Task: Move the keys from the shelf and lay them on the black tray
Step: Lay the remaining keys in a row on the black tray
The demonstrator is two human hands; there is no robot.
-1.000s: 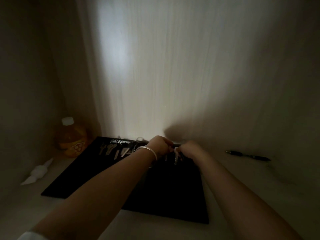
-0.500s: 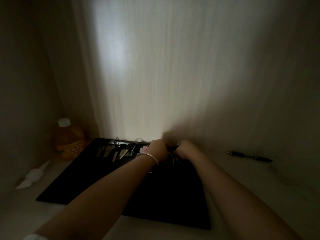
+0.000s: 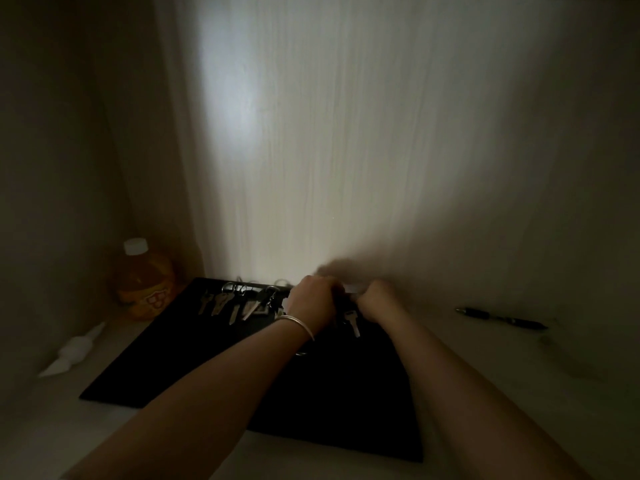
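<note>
Looking into a dim, pale wood-grain shelf (image 3: 519,393), I see a flat black tray (image 3: 180,368) lying on its floor against the back wall. Both arms reach to the tray's far edge. The left hand (image 3: 311,299), a thin silver bangle (image 3: 298,323) on its wrist, and the right hand (image 3: 377,303) are curled close together; a silvery key (image 3: 353,322) hangs just below and between them, though I cannot tell which hand grips it. More metal keys (image 3: 239,303) lie in a row left of the hands. An orange bottle (image 3: 145,282) stands at left, a dark pen (image 3: 502,318) at right.
</note>
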